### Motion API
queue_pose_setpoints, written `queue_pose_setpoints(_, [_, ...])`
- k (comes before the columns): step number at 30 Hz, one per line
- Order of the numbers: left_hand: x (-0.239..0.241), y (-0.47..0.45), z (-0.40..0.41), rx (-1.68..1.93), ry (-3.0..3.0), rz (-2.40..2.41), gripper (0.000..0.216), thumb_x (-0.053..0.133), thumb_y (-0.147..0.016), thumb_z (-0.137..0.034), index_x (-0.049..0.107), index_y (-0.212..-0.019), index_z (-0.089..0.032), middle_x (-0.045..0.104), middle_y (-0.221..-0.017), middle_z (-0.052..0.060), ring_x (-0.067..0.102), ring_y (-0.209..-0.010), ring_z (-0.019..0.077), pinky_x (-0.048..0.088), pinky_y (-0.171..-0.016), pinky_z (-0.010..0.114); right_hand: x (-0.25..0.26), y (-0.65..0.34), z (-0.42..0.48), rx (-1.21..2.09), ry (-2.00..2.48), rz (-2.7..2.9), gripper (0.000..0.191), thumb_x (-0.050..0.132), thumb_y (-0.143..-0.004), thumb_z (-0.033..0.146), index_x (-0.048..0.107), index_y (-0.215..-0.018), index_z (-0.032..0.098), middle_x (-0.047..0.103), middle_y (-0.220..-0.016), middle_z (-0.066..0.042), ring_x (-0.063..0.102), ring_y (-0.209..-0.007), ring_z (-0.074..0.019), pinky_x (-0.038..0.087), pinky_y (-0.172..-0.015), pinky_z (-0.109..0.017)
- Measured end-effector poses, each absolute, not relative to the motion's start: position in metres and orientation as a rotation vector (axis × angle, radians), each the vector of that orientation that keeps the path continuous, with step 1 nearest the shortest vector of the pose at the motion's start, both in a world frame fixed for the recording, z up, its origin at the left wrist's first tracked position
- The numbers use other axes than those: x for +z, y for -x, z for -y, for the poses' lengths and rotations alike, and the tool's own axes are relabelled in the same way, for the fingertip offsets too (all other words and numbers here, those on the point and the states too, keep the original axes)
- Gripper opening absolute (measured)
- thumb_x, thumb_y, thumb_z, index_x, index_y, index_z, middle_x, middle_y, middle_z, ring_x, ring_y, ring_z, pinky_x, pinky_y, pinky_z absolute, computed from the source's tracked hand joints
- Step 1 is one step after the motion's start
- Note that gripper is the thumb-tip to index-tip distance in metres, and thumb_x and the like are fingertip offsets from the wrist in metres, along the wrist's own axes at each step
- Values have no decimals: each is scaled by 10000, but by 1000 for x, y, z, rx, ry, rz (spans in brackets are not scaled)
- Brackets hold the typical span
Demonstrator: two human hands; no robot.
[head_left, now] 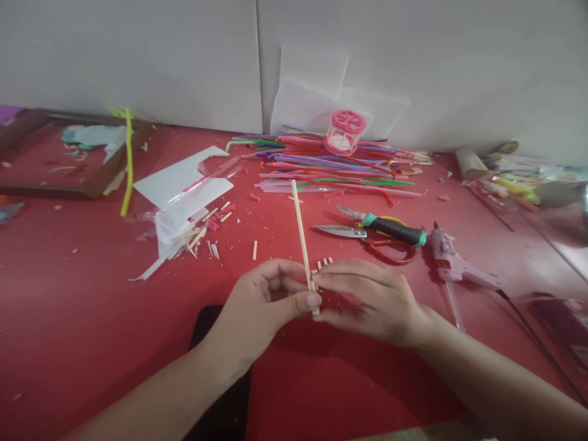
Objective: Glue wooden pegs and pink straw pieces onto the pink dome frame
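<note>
A long, pale wooden stick (301, 233) stands tilted upright, its lower end pinched between the thumb and fingers of my left hand (261, 300). Against that lower end is a short wooden stick piece (316, 311), gripped at its side by the fingertips of my right hand (376, 300). My fingers partly hide where the two pieces meet. Just behind my right fingertips, several short cut sticks (325, 262) lie in a row on the red table (294, 392). Another short piece (254, 250) lies alone beyond my left hand.
Scissors (340, 231) and a utility knife (395, 228) lie beyond my right hand, beside a pink glue gun (452, 260). Colourful pipe cleaners (331, 168) and a small pink cage-like craft (346, 131) are at the back. Paper scraps (172, 233) lie left; a dark flat object (225, 392) sits under my left forearm.
</note>
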State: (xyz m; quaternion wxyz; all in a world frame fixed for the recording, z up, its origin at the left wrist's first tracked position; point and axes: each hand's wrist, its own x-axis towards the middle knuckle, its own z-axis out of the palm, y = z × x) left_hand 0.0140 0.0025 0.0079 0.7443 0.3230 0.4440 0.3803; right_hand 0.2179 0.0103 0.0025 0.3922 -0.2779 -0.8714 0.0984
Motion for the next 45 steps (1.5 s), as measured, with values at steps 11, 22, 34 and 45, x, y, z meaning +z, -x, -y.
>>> queue_pose_setpoints(11, [7, -15, 1, 894, -736, -990, 305, 918, -614, -163, 689, -814, -186, 716, -619, -56, 701, -587, 109, 568, -624, 203, 1, -219, -9, 273, 709, 2211, 326, 765, -859, 259, 688, -1161, 162, 775, -1005, -78, 761, -881, -158, 654, -798, -254])
queue_pose_setpoints(22, [5, -16, 1, 887, -713, -1011, 421, 913, -633, -174, 651, -961, -195, 697, -617, -88, 698, -606, 86, 547, -642, 176, 0, -217, -10, 256, 702, 2241, 239, 699, -915, 269, 679, -1098, 115, 766, -1008, -105, 751, -911, -146, 634, -835, -231])
queue_pose_setpoints(34, [4, -17, 3, 897, -749, -1097, 447, 901, -667, -243, 592, -987, -206, 679, -650, -87, 703, -652, 106, 530, -673, 211, 10, -317, -66, -165, 1619, 2325, 82, 619, -801, 168, 651, -832, 237, 697, -788, -41, 656, -678, -235, 502, -561, -342])
queue_pose_setpoints(45, [-5, -16, 2, 900, -763, -1055, 456, 900, -671, -253, 562, -974, -204, 661, -649, -94, 701, -650, 93, 531, -658, 190, 11, -334, -115, 23, 1813, 2447, 251, 489, -844, 169, 689, -986, 218, 739, -1074, -88, 663, -1052, -291, 496, -901, -399])
